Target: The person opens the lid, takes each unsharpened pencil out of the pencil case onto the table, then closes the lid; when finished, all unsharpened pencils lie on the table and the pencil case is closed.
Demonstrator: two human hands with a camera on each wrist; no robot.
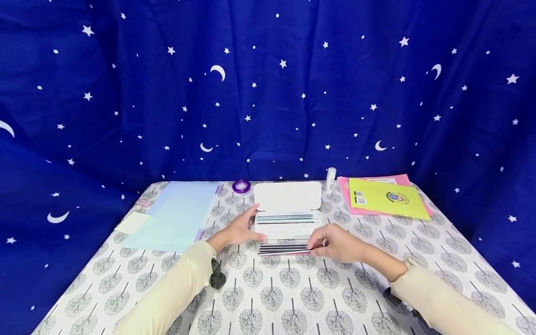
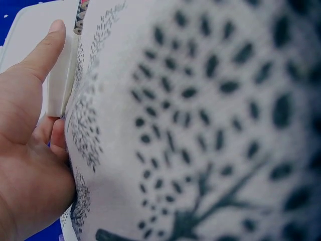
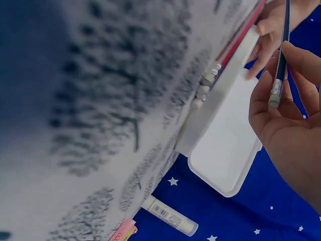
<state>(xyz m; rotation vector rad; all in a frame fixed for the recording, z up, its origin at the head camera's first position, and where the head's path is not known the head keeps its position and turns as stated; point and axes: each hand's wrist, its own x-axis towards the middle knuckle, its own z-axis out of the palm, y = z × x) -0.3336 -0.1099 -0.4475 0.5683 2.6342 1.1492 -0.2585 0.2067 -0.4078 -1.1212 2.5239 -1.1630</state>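
**Lifting one pencil from the row and keeping the case still**

The right hand (image 1: 341,243) is pinching a dark blue pencil (image 3: 281,55) between thumb and fingertips near its metal eraser end, as the right wrist view is showing. The rest of the pencils (image 1: 284,250) are lying side by side on the tablecloth (image 1: 293,288), just in front of the open white pencil case (image 1: 288,211), with a few more pencils already lying in its tray. The left hand (image 1: 239,229) is resting against the left end of the case, thumb straight along its edge and fingers relaxed, bracing rather than gripping.

To do this step well, the right hand is probably best keeping its pinch close to the eraser end while lifting, so the pencil is coming up level and is not dragging its neighbours out of line. The loose pencils are round and are likely to roll on the cloth if they are nudged, so a straight upward lift is looking safer than a sideways slide. The left hand is doing useful work by holding the light case in place; its raised lid is standing towards the far side, so the approach from the near side is open.

Farther off, a roll of purple tape (image 1: 241,186), a glue stick (image 1: 331,178), a pale blue binder (image 1: 177,214) and a yellow booklet (image 1: 387,199) on pink paper are lying well apart from the hands.
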